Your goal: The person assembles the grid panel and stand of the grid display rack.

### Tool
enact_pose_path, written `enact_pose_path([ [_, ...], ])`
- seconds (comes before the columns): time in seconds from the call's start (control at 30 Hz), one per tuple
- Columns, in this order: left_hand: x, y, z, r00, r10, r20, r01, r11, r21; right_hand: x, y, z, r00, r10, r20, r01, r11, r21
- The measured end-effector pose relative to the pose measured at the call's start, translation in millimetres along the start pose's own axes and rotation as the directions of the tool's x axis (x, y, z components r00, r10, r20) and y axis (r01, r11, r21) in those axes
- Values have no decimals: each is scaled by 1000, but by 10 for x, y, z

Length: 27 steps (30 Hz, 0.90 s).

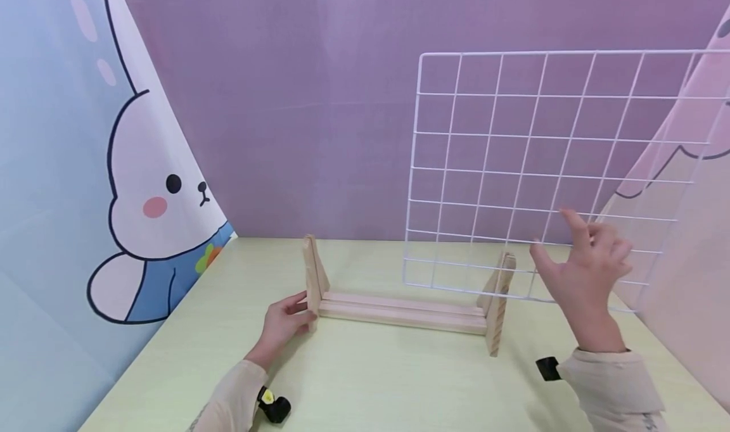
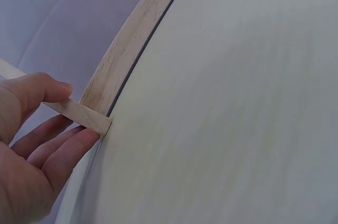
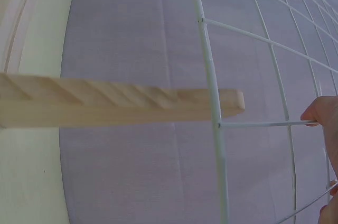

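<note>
A pale wooden stand (image 1: 402,313) rests on the table, with a long grooved base between two upright end pieces. My left hand (image 1: 283,324) pinches the left end piece (image 2: 84,115) between thumb and fingers. Raised at the right is a white wire grid panel (image 1: 528,136), its lower part passing in front of the top of the right end piece (image 1: 499,305). With thumb and fingers, my right hand (image 1: 590,273) holds the panel by its wires. Only part of that hand shows at the edge of the right wrist view.
The light yellow table (image 1: 399,381) reaches back to a purple backdrop (image 1: 274,121). At the left hangs a blue cloth (image 1: 51,229) with a cartoon rabbit printed on it. A pink cloth (image 1: 678,242) hangs behind the panel at the right.
</note>
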<state>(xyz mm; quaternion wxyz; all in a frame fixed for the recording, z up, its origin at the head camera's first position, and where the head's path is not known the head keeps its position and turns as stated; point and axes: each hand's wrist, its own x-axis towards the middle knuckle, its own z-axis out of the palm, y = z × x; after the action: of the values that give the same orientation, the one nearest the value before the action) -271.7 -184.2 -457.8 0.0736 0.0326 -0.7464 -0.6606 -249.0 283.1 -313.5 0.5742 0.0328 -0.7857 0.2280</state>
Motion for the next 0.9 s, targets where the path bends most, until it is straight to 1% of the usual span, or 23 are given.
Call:
enact_pose_path([
  [0.17, 3, 3, 105, 1000, 5, 5, -5, 1000, -11, 18, -7, 75, 1000, -3, -9, 3, 1000, 20],
  [0.4, -17, 9, 230, 1000, 10, 11, -10, 1000, -16, 47, -26, 160, 1000, -25, 13, 25, 999, 43],
  [0.7, -66, 30, 335, 999, 23, 26, -22, 999, -36, 30, -114, 249, 1000, -16, 14, 16, 998, 64],
  [0.9, -94, 45, 399, 999, 31, 35, -29, 999, -36, 23, -181, 321, 1000, -27, 0, 27, 996, 82],
])
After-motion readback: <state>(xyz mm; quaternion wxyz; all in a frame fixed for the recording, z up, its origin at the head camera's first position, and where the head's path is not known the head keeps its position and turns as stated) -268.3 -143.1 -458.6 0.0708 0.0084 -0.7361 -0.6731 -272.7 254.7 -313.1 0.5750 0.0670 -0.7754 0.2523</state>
